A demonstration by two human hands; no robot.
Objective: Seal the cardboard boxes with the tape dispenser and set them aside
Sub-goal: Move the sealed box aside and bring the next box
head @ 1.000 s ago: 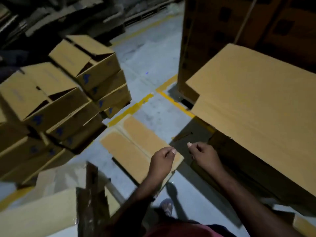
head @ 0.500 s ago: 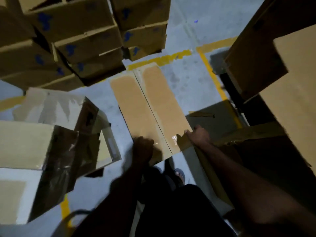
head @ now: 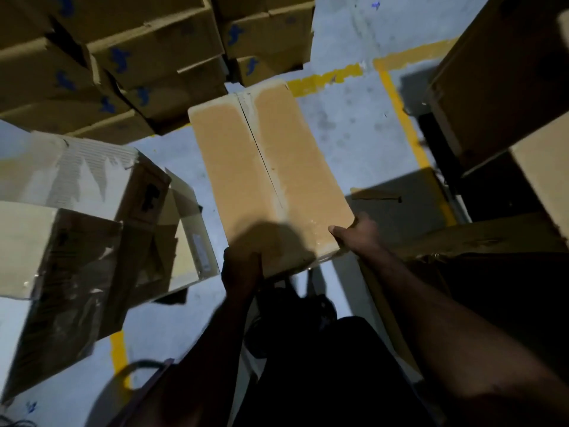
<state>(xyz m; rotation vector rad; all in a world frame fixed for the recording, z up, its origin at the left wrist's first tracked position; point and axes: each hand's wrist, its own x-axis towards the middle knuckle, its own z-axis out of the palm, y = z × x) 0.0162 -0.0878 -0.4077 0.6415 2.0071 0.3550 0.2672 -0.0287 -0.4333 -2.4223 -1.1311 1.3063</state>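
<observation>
A long cardboard box (head: 271, 167) lies in front of me, its two top flaps closed with clear tape along the centre seam. My left hand (head: 241, 266) grips its near left corner, partly in shadow. My right hand (head: 357, 234) grips the near right corner, thumb on the top face. No tape dispenser is in view.
A stack of cardboard boxes with blue marks (head: 147, 57) stands at the upper left. A pale taped box (head: 61, 241) sits at the left. Large cardboard sheets and boxes (head: 505, 87) rise at the right. Yellow lines (head: 403, 118) cross the grey floor.
My view has tilted down toward the box. Both hands moved from free air onto the box's near corners, and the box now appears closer and larger.
</observation>
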